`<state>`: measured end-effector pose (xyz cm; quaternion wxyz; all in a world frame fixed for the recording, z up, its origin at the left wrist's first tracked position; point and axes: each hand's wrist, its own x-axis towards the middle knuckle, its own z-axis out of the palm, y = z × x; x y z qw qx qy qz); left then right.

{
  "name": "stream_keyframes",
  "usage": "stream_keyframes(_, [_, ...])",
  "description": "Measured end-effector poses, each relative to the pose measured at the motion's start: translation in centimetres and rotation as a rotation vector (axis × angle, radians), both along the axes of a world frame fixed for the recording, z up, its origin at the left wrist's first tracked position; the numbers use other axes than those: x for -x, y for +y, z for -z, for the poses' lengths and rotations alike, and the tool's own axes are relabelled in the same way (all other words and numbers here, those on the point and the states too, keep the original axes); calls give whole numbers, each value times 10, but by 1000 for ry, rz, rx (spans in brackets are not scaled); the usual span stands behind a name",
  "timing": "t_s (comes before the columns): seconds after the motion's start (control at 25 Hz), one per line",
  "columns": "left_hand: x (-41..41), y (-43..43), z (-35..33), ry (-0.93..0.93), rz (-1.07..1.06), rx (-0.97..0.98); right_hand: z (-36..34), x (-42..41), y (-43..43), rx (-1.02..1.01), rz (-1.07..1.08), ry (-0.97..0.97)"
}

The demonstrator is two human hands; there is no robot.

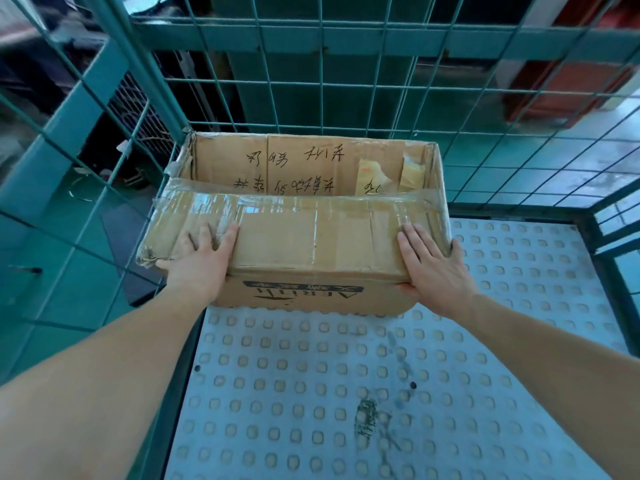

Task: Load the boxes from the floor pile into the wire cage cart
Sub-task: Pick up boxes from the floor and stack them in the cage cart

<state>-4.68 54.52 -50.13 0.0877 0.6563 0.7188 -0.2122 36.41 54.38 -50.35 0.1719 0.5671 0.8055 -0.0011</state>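
Placing step: my left hand (201,261) and right hand (434,266) lie flat, fingers straight, on the cardboard box (311,244) in the wire cage cart's (311,375) far left corner; next I likely release and fetch another.

Box (311,244): at the far-left corner of the floor plate (381,375).
Back mesh wall (346,84): just behind the box.
Left mesh wall (69,168): beside the box's left end.
Left hand (201,261): on box top, near-left.
Right hand (433,265): on box top, near-right.
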Motion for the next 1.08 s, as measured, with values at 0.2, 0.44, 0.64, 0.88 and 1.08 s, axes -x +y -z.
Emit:
stream_keyframes(0.2, [-8,6,1,30,-81,-4,7,2,7,-32,231,9])
stream_keyframes(0.44, [-4,11,2,53,-71,-8,6,1,29,-35,146,93])
stream_keyframes(0.64, [-9,8,6,40,-40,0,19,-3,13,-49,152,39])
stream_keyframes(0.88, [-13,8,8,94,-25,-7,17,-2,19,4,156,39])
stream_keyframes(1.08, [-20,8,-2,98,-48,94,11,2,17,82,170,1])
